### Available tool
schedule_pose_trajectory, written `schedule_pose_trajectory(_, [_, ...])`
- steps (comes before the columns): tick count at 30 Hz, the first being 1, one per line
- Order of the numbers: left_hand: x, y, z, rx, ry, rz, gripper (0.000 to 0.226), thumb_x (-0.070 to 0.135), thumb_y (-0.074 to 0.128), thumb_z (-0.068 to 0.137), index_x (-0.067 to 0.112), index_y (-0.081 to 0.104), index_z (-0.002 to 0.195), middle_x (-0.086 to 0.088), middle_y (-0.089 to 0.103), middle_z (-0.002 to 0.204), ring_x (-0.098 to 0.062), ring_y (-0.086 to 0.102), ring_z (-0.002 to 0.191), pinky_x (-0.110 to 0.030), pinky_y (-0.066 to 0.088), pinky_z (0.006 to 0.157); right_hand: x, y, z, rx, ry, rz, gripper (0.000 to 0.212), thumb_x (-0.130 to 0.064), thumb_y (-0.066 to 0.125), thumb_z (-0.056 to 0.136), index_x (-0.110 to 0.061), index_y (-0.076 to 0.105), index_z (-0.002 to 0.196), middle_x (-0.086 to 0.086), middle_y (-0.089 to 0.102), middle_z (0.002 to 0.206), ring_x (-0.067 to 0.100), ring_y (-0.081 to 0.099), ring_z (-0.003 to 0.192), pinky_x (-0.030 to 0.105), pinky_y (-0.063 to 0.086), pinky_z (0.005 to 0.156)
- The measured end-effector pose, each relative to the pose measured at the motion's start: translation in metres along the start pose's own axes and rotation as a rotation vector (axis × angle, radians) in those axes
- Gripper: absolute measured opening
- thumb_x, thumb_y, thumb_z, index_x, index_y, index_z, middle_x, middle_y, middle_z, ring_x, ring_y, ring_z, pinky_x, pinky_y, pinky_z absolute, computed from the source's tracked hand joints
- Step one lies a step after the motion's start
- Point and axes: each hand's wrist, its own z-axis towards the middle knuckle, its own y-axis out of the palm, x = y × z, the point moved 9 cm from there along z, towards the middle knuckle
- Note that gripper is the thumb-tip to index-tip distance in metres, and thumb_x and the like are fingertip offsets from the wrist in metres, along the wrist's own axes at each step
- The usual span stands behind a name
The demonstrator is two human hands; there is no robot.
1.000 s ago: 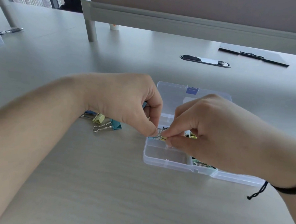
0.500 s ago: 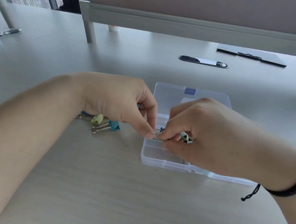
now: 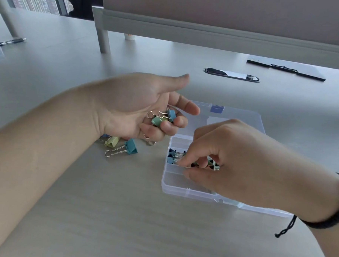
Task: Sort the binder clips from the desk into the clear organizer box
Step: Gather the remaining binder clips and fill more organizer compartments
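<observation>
Silvery wire loops and a green-and-black folded-metal binder clip [image 3: 195,165] sit pinched between the right hand's [image 3: 241,163] thumb and curled forefinger, low over a middle compartment of the clear plastic organizer box [image 3: 188,194]. Other fingers of that hand are tucked under; can't tell what they touch. Just at 9 o'clock of the pinch, inside the same row, lie dark-blue and pale-blue clips [image 3: 171,156] w/ handles pointing toward 3 o'clock.

Left hand [image 3: 138,109] is palm-up at approx 10 o'clock of the box, fingers curled round a small bunch, a sage-green clip [image 3: 157,120] and a teal-blue clip [image 3: 171,114], wire handles sticking up toward the palm; thumb stretched away, touching nothing.

On the pale wood-grain laminate desk [image 3: 101,213], at 9 o'clock of the box: a pale-yellow clip [image 3: 112,141] and a teal clip w/ long wire handles [image 3: 131,146], just beside each other, partly under the left wrist. Not yet sorted.

Step in hand, my read: seating the pinched clip in its slot. Best done by lowering it flat, body first, handles laid along the divider so they don't snag neighbours, then letting go only once it rests. Thin translucent walls look light, so the box may slide if pushed sideways. Clips are smooth painted metal, triangular in section, springy; the loose bunch in the left palm could slip, so keep it cupped.
</observation>
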Motion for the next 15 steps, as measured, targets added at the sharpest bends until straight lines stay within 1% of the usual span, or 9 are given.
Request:
schedule_pose_trajectory(2, [-0.005,-0.001,0.003,-0.018,-0.002,-0.068,0.056,0.05,0.043,0.099,0.003,0.064,0.121,0.002,0.065,0.071,-0.008,0.061,0.05,-0.018,0.046,0.041,0.002,-0.001,0.001,0.014,0.011,0.031,0.015,-0.042,0.066,0.082,-0.043,0.074,0.095,-0.016,0.062,0.072,0.004,0.055,0.067,0.019,0.043,0.058])
schedule_pose_trajectory(4, [-0.002,0.004,0.002,-0.039,0.009,-0.096,0.047,0.044,0.044,0.099,0.005,0.062,0.119,-0.003,0.065,0.079,-0.011,0.061,0.055,-0.02,0.046,0.045,0.006,-0.005,0.002,0.076,0.029,0.079,0.013,-0.043,0.069,0.08,-0.042,0.074,0.092,-0.014,0.06,0.066,0.005,0.054,0.065,0.019,0.039,0.054])
schedule_pose_trajectory(7, [0.001,0.014,-0.001,-0.18,-0.001,-0.194,0.028,0.026,0.053,0.092,0.006,0.059,0.112,-0.011,0.059,0.094,-0.016,0.056,0.068,-0.025,0.036,0.053,0.015,-0.016,0.002,0.214,0.082,0.146,0.013,-0.047,0.068,0.078,-0.04,0.073,0.087,-0.011,0.059,0.059,0.006,0.054,0.062,0.02,0.039,0.052])
schedule_pose_trajectory(9, [0.005,0.017,-0.003,-0.272,0.009,-0.254,0.03,0.012,0.052,0.084,0.005,0.054,0.114,-0.016,0.055,0.101,-0.019,0.055,0.073,-0.026,0.037,0.052,0.019,-0.022,0.001,0.276,0.114,0.155,0.018,-0.052,0.062,0.075,-0.042,0.071,0.087,-0.011,0.059,0.06,0.004,0.054,0.063,0.019,0.039,0.051])
schedule_pose_trajectory(11, [0.006,0.011,0.0,-0.257,0.041,-0.286,0.038,-0.001,0.046,0.078,0.004,0.054,0.114,-0.019,0.059,0.096,-0.021,0.059,0.073,-0.026,0.038,0.05,0.022,-0.023,0.0,0.292,0.144,0.152,0.018,-0.054,0.06,0.075,-0.044,0.069,0.087,-0.012,0.059,0.062,0.003,0.053,0.063,0.024,0.042,0.052])
schedule_pose_trajectory(13, [0.011,0.004,0.003,-0.208,0.102,-0.247,0.041,-0.011,0.042,0.074,0.003,0.056,0.11,-0.019,0.066,0.087,-0.022,0.063,0.076,-0.025,0.04,0.047,0.024,-0.021,0.0,0.291,0.16,0.125,0.016,-0.053,0.061,0.076,-0.044,0.067,0.088,-0.013,0.058,0.061,0.002,0.053,0.063,0.026,0.043,0.053])
schedule_pose_trajectory(15, [0.016,0.0,0.002,-0.181,0.162,-0.188,0.038,-0.018,0.04,0.08,0.005,0.056,0.106,-0.018,0.069,0.085,-0.022,0.066,0.077,-0.023,0.041,0.046,0.024,-0.021,0.0,0.318,0.167,0.101,0.013,-0.051,0.062,0.078,-0.042,0.066,0.086,-0.012,0.058,0.059,0.003,0.053,0.064,0.026,0.043,0.052])
